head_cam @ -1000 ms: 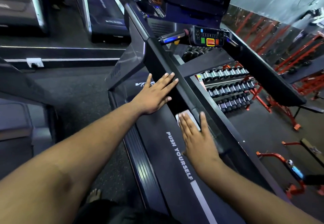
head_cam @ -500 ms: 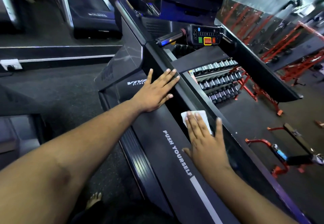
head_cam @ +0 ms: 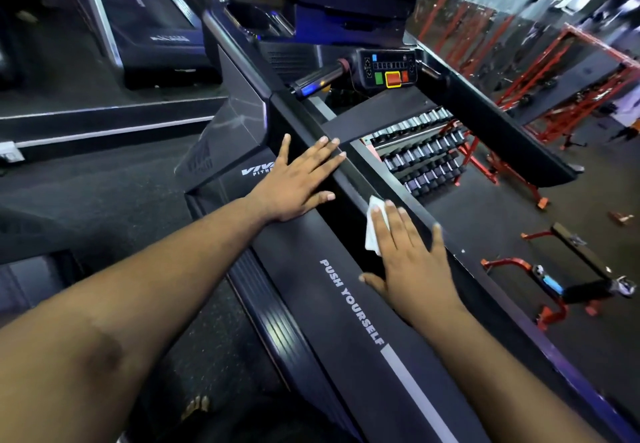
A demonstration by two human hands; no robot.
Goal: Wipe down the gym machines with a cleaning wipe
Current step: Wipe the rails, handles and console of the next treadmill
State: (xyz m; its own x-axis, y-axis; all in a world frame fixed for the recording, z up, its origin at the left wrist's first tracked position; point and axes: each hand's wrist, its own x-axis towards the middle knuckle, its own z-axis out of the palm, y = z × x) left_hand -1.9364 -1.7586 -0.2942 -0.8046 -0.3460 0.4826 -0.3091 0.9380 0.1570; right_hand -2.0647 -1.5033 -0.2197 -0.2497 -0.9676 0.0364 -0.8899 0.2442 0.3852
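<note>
Head view: person is leaning over a treadmill (head_cam: 346,321), working on the black side panel printed "PUSH YOURSELF" (head_cam: 351,302).

Right hand (head_cam: 412,262) is lying flat, fingers spread, and pressing a white cleaning wipe (head_cam: 374,224) onto the panel's inner edge, just below the long handrail (head_cam: 360,179). Not a closed grip, just palm and fingers pinning it. Only the wipe's far-left part is showing; the rest is sitting under the fingers.

Left hand (head_cam: 298,179) is resting open and flat, holding nothing, further up the same panel beside the "VIVA" logo (head_cam: 258,170), fingertips reaching onto the handrail. Looks like it's bracing.

Control pad (head_cam: 388,68) with green and red buttons is sitting well ahead, at the far end of the handrail under the console. Dumbbell rack (head_cam: 426,158) is visible beyond the rail.

Risks, my read:
- Wipe is pinned by pressure only, so a fast stroke could be bunching it or sliding it out from under the fingers.
- It's sitting right at the panel edge, so it could be dropping into the dark gap beside the rail.
- Wiping on toward the console, the hand could be pressing the buttons by accident.
- Body weight is going onto the braced hand; a damp panel could mean a slip.
</note>
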